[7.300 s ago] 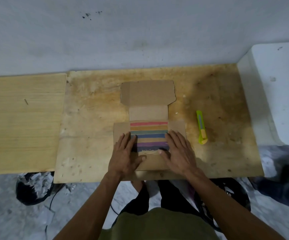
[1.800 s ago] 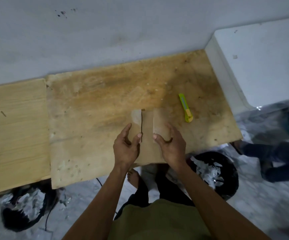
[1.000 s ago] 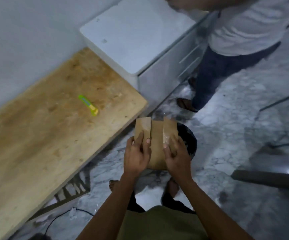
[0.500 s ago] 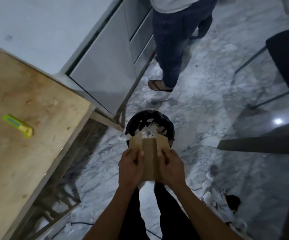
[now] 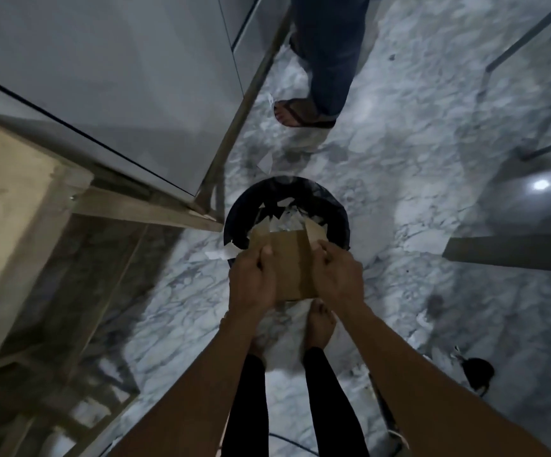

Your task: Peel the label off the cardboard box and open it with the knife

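Box (image 5: pixel 287 258) now over bin (image 5: pixel 333 206), table left behind, both hands gripping

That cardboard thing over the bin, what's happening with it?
A person stands over a black bin on the marble floor, holding a folded cardboard box above its near rim. The left hand grips the box's left side and the right hand its right side. The bin holds torn white scraps of paper, and a few lie on the floor beside it. Someone else's sandalled foot is beyond the bin. No knife is in view.
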`<state>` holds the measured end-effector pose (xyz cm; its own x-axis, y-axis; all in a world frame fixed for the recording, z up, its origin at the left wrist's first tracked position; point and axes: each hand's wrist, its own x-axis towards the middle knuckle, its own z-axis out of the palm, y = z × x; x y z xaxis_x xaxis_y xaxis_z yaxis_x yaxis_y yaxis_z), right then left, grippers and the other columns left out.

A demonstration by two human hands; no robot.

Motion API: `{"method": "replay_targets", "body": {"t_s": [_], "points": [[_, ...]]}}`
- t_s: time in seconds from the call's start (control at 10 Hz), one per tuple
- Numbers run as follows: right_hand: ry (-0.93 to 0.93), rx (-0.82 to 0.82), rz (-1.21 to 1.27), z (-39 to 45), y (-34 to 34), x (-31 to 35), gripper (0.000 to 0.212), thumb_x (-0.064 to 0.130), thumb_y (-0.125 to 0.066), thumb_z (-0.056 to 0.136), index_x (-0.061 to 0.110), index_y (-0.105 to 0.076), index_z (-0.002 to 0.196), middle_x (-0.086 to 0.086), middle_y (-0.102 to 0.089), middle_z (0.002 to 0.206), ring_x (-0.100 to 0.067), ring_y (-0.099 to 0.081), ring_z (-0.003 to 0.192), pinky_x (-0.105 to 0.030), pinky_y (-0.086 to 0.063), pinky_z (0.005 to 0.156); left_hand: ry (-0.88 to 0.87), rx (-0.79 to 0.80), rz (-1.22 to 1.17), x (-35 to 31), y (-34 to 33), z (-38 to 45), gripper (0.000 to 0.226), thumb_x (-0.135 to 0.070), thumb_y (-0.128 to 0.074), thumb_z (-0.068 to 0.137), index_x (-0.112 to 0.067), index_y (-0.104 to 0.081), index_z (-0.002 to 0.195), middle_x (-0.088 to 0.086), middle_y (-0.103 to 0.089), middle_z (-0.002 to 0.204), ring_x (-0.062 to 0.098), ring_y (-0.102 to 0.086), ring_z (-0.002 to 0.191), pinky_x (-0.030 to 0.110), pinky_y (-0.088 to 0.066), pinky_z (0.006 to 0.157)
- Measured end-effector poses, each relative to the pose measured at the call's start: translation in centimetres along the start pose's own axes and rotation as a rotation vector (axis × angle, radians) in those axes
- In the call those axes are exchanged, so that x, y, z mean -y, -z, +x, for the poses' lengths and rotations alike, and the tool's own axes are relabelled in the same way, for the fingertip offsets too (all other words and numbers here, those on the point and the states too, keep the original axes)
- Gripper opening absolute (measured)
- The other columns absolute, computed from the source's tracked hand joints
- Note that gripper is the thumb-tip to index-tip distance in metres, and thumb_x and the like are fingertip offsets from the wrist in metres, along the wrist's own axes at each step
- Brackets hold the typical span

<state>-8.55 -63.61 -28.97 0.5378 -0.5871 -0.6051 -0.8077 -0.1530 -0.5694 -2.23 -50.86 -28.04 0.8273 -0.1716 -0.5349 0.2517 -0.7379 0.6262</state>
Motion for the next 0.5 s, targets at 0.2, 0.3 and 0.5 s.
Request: {"method": "replay_targets", "body": {"t_s": [0.2,0.3,0.5], "points": [[-0.022,0.08,-0.073,3.5,-1.1,-0.4,0.051,0.039,-0.032,0.104,0.015,-0.036,0.149,-0.017,-0.05,0.142,-0.036,-0.046,0.13,-0.038,-0.037,0.105,0.095,0.148,0.128,1.5,-1.2,3.2,0.063,-0.052,-0.029,0.103,-0.018,-0.025,0.155,0.013,-0.033,0.158,0.033,-0.029,0.145,0.046,-0.024,0.119],[-0.093,0.101,-0.068,3.8,-0.7,-0.4,0.056,0.04,-0.031,0.104,0.008,-0.033,0.15,-0.017,-0.042,0.15,-0.035,-0.039,0.137,-0.036,-0.033,0.109,0.145,0.14,0.144,1.7,-0.4,3.4,0.068,-0.055,-0.03,0.101,-0.017,-0.022,0.157,0.011,-0.023,0.163,0.028,-0.021,0.15,0.045,-0.019,0.121],[-0.05,0.121,-0.087,1.9,2.0,1.7,0.047,0.035,-0.031,0.105,0.004,-0.051,0.133,-0.019,-0.059,0.13,-0.034,-0.053,0.119,-0.025,-0.035,0.08,0.112,0.09,0.108,-0.9,2.8,0.9,0.063,-0.048,-0.036,0.103,-0.012,-0.03,0.154,0.009,-0.033,0.159,0.024,-0.029,0.147,0.037,-0.024,0.118]]}}
